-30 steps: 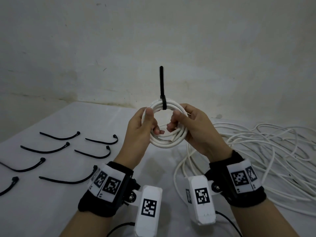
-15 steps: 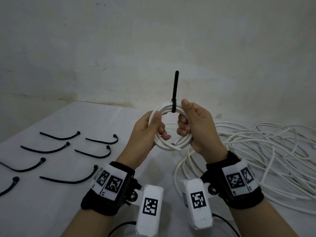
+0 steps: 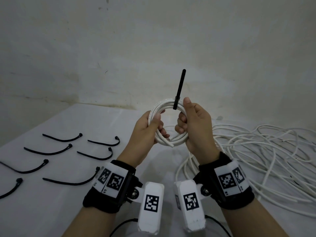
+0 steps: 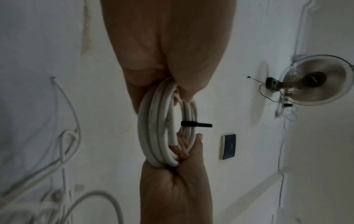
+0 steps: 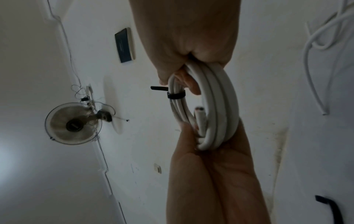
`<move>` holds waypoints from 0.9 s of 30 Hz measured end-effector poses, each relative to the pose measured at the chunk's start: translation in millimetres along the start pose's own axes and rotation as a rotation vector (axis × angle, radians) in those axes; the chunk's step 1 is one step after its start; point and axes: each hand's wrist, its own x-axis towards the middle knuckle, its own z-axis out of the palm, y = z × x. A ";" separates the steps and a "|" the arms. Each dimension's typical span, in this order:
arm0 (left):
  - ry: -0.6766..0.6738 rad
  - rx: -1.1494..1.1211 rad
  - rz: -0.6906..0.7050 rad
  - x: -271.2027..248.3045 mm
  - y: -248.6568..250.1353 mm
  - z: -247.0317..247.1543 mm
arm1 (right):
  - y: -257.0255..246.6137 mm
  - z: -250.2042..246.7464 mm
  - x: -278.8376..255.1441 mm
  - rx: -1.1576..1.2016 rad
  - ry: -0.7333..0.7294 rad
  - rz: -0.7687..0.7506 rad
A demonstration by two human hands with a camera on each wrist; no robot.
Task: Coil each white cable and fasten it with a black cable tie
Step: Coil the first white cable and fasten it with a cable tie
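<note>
Your left hand point(image 3: 145, 129) and right hand point(image 3: 195, 124) both grip the smooth round white cable coil point(image 3: 166, 142), its stiff black cable tie point(image 3: 178, 90) at one o'clock.

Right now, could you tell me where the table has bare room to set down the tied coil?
Bare table lies between the spare ties and the loose cables, under the coil. Either side is crowded.

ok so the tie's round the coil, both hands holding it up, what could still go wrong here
1. The cut cable end sticks out inside the coil, away from the black cable tie; it may spring loose.
2. The tie's long tail stands free and could snag.
3. The left hand and right hand hold the coil above the loose white cables; setting it down there could tangle them.
</note>
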 end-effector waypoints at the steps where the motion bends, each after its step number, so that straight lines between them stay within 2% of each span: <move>1: 0.009 0.077 0.003 1.6 1.6 -3.4 | 1.6 1.8 3.0 0.006 0.011 0.009; 6: 0.046 0.274 -0.074 14.7 5.8 -27.1 | 24.8 11.6 20.6 -0.107 -0.021 0.057; 12: 0.168 0.258 -0.202 43.0 9.4 -74.6 | 66.5 11.1 38.6 -0.291 0.003 0.140; 17: 0.255 0.321 -0.243 78.9 10.7 -126.2 | 94.8 -4.6 45.8 -0.394 -0.084 0.263; 20: 0.282 0.360 -0.305 104.0 3.3 -155.5 | 104.4 -12.8 52.2 -0.536 -0.122 0.235; 24: 0.288 0.441 -0.422 134.8 -11.0 -192.5 | 119.7 -23.8 58.3 -0.838 -0.199 0.135; 27: 0.372 0.459 -0.491 157.4 -22.0 -222.6 | 128.4 -39.8 58.1 -1.024 -0.236 0.123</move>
